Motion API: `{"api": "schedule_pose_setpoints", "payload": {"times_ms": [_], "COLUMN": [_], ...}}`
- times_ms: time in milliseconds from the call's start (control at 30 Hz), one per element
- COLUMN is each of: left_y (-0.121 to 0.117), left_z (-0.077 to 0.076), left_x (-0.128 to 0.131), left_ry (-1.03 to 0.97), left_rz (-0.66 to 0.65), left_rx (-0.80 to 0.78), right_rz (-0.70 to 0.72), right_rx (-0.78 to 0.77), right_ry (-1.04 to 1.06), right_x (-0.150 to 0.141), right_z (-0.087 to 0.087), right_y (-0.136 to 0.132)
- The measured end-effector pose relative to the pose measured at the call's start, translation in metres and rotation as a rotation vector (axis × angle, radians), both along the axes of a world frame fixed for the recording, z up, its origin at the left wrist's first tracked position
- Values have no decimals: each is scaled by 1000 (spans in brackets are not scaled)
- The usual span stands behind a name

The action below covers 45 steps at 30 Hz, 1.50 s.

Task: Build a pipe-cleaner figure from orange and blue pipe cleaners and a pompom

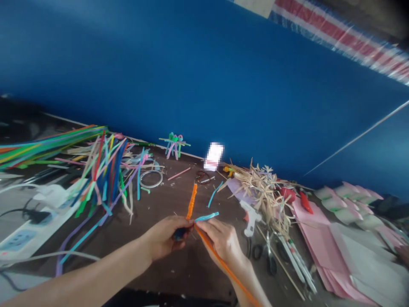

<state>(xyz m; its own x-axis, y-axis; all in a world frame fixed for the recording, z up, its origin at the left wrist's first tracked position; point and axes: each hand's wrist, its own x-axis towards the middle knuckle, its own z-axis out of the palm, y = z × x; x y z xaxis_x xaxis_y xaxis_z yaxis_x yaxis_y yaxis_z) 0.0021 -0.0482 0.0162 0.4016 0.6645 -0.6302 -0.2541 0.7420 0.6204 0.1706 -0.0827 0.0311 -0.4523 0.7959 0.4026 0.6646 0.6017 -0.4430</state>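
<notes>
My left hand is closed in a pinch on a dark blue piece and the base of an orange pipe cleaner that sticks up away from me. My right hand is closed too, fingertips meeting the left hand's, and grips a light blue pipe cleaner pointing right. A long orange stem runs back under my right wrist toward me. Both hands hover just above the dark brown table.
A heap of coloured pipe cleaners lies at the left, with a power strip and cables. A white glue gun, scissors, straw scraps, pens and pink paper sheets lie at the right. A blue wall stands behind.
</notes>
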Motion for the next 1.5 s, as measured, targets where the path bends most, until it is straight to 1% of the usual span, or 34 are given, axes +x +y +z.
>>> {"api": "schedule_pose_setpoints", "payload": {"times_ms": [100,200,300,367,500,667,733,800,933,967,1033,1133,1300,1400,1500], "left_y": [-2,-2,-1,-1,0,-1,-1,-1,1,1,2,2,2,1,0], "left_z": [-4,-10,-19,-23,-26,-28,-31,-34,-34,-33,-29,-22,-15,-12,-11], "left_x": [1,3,4,3,-1,-5,-6,-6,-5,-4,-4,-4,-7,-8,-8], "left_ry": [56,171,291,387,527,604,612,598,519,484,418,364,244,217,278], "left_rz": [-24,-14,-20,-30,-51,-102,-108,-101,-103,-113,-126,-121,-124,-151,-169], "left_rx": [170,344,546,653,837,959,978,961,785,744,704,690,626,628,703], "right_rz": [-68,-141,-255,-315,-370,-414,-418,-414,-442,-430,-361,-263,-214,-192,-148], "right_rx": [-3,-16,-51,-84,-151,-236,-263,-269,-178,-145,-86,-19,45,70,29], "right_ry": [-15,-5,-69,-134,-204,-126,-117,-127,-198,-209,-212,-234,-283,-264,-232], "right_x": [-5,-11,-16,-19,-22,-25,-25,-25,-25,-25,-25,-26,-24,-21,-19], "right_z": [-5,-9,-9,-7,-3,-8,-11,-13,-11,-9,-3,6,21,23,20], "right_y": [-1,-1,-1,0,3,12,15,15,13,12,10,5,0,2,4]}}
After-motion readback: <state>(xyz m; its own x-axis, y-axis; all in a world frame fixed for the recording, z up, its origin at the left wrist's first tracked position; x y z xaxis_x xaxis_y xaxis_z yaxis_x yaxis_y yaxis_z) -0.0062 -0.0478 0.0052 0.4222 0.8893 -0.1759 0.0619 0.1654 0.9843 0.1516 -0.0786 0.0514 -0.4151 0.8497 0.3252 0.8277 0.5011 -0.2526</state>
